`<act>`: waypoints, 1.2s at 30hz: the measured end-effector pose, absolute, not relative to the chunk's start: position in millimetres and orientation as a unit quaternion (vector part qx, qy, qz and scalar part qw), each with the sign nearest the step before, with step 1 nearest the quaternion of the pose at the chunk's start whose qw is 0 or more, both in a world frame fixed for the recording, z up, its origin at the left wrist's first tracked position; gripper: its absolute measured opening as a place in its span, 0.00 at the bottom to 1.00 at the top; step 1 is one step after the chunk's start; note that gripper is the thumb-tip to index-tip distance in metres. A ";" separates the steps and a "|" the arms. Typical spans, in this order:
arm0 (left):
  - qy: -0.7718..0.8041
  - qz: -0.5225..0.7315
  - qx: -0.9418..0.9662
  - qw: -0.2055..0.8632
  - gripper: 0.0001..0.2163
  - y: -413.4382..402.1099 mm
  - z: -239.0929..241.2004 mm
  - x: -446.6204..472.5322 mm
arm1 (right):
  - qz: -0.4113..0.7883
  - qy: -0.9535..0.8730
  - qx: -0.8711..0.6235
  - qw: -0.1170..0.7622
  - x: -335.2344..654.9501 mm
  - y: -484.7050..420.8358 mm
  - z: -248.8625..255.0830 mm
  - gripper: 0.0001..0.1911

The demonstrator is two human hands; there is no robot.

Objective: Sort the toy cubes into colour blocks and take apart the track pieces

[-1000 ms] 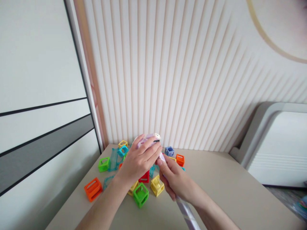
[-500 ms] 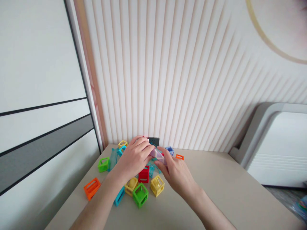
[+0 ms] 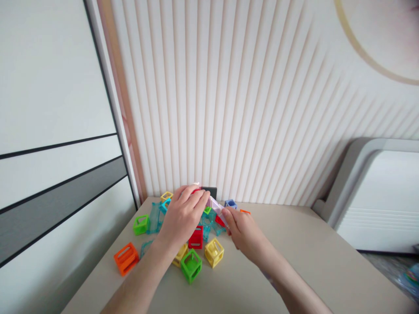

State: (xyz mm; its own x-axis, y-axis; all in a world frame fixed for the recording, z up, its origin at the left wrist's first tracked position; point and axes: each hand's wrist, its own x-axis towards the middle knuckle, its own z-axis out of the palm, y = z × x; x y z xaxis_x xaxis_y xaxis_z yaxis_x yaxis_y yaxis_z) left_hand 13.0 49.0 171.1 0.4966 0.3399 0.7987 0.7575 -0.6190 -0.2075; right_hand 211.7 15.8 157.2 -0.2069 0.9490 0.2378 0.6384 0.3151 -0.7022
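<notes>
Right hand (image 3: 244, 231) had shifted a little further from the camera and closer to the left hand (image 3: 183, 216) than half a second before; the cubes around them lay as they had.

Head view, the only one: both hands met over a heap of toy cubes at the far end of the table (image 3: 310, 261), near the ribbed wall. A lilac track piece (image 3: 215, 204) ran between them, tilted, its high end at the left. Left fingers were curled down over that high end, and the right thumb and fingertips were pinched shut on the low end. A black block (image 3: 209, 191) stood just behind the piece. A red cube (image 3: 196, 237), yellow cube (image 3: 214, 252) and green cube (image 3: 190, 265) sat below the hands, with an orange cube (image 3: 126, 258) well apart to the left. Teal clear pieces (image 3: 153, 216) lay beside the left hand.

Judged from looks, the lilac piece was thin moulded plastic: light, stiff and smooth enough to slip. It was best held by its side edges near both ends, without squeezing the middle.
</notes>
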 end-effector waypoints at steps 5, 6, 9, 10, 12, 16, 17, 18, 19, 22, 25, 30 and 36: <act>-0.307 -0.413 -0.797 0.315 0.12 42.6 173.9 15.2 | 0.506 -0.608 -0.478 0.383 214.1 16.5 163.0 0.35; -0.305 -0.422 -0.793 0.315 0.12 42.5 174.7 15.2 | 0.542 -0.586 -0.462 0.387 213.1 16.2 165.3 0.36; -0.327 -0.431 -0.791 0.286 0.12 46.1 176.2 12.4 | 0.593 -0.547 -0.440 0.395 208.5 15.4 169.7 0.39; -0.343 -0.429 -0.789 0.275 0.11 48.5 176.4 10.5 | 0.589 -0.552 -0.437 0.396 207.1 15.1 169.9 0.39; -0.379 -0.423 -0.780 0.261 0.11 54.0 176.3 5.3 | 0.572 -0.580 -0.433 0.385 205.6 14.6 168.7 0.36; -0.389 -0.422 -0.773 0.268 0.10 62.1 175.1 -4.6 | 0.552 -0.606 -0.424 0.384 207.7 12.7 166.0 0.29; -0.376 -0.429 -0.775 0.271 0.11 62.8 174.7 -5.8 | 0.572 -0.591 -0.414 0.390 208.8 12.0 166.2 0.29; -0.363 -0.442 -0.774 0.271 0.11 62.9 174.2 -6.2 | 0.604 -0.567 -0.399 0.394 209.9 11.3 167.0 0.28; -0.352 -0.459 -0.770 0.269 0.11 62.4 173.7 -5.8 | 0.644 -0.537 -0.378 0.393 211.0 10.4 168.2 0.28; -0.342 -0.524 -0.744 0.236 0.11 58.0 172.6 -0.2 | 0.739 -0.462 -0.315 0.375 213.1 7.8 172.0 0.27; -0.349 -0.580 -0.718 0.164 0.09 52.1 173.0 7.7 | 0.776 -0.449 -0.278 0.344 211.8 6.7 172.6 0.29; -0.387 -0.568 -0.723 0.071 0.07 50.9 172.1 13.1 | 0.726 -0.480 -0.311 0.382 202.6 10.4 163.3 0.29; -0.434 -0.507 -0.741 -0.080 0.06 56.0 165.5 17.0 | 0.458 -0.629 -0.461 0.426 195.7 12.9 153.8 0.28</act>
